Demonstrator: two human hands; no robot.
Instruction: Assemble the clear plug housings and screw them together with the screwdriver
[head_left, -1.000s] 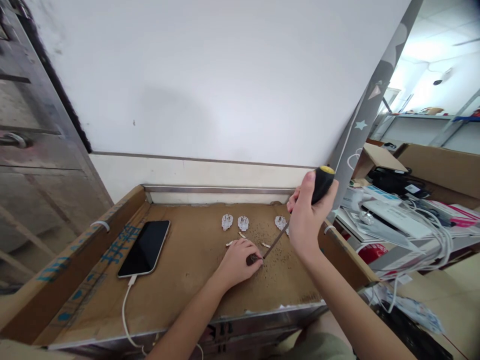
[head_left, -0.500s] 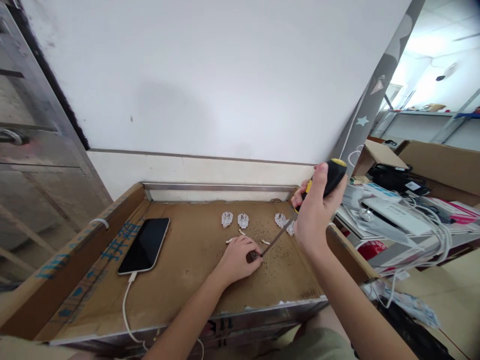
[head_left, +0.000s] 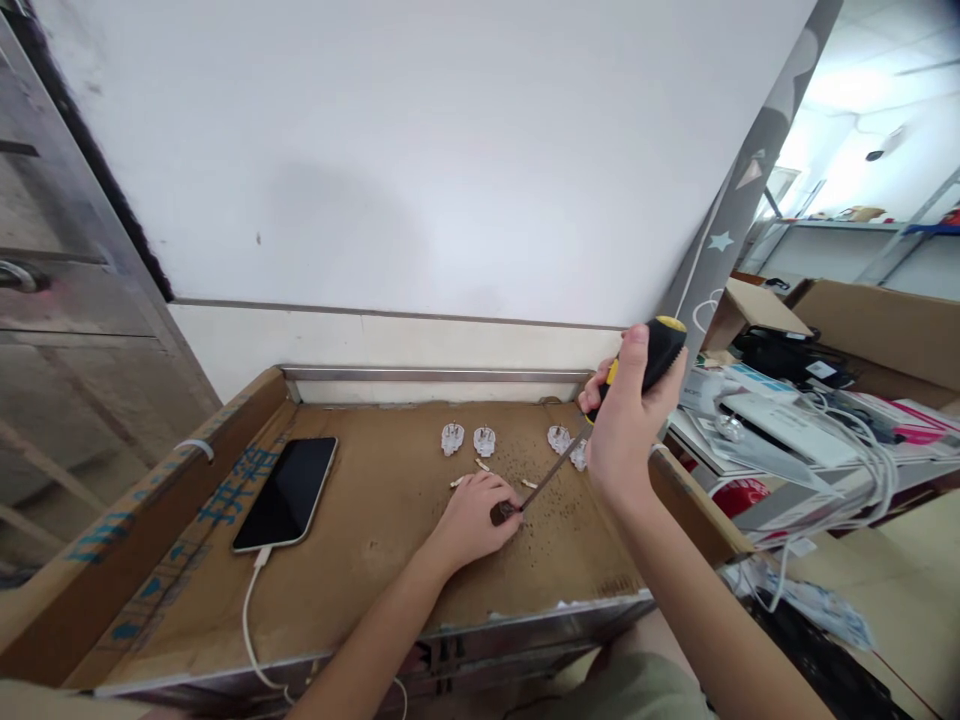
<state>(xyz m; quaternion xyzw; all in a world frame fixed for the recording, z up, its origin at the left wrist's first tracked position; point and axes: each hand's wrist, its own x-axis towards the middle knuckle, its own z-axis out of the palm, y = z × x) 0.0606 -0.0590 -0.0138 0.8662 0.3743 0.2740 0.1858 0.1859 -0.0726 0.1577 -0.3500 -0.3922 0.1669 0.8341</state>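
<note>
My right hand (head_left: 628, 420) is wrapped round the black and yellow handle of a screwdriver (head_left: 660, 350). Its long shaft slants down to the left, and the tip meets a small dark brown piece (head_left: 504, 512). That piece is pinched in the fingers of my left hand (head_left: 474, 515), low over the cardboard; its kind is not clear. Beyond the hands lie clear plug parts with metal pins, two together (head_left: 452, 438) (head_left: 484, 441) and two more (head_left: 559, 438) (head_left: 578, 455) beside the screwdriver shaft. Small pale pieces (head_left: 482, 465) rest near my left fingers.
Dark specks dot the cardboard sheet (head_left: 375, 590). A phone (head_left: 286, 494) with a white cable (head_left: 249, 610) lies on the left. Cardboard walls (head_left: 142, 530) edge both sides. To the right stands a cluttered table with boxes (head_left: 885, 330) and coiled white cable (head_left: 874, 460).
The whole view has shifted very slightly. Both hands keep the same hold, and the screwdriver tip stays at the dark brown piece.
</note>
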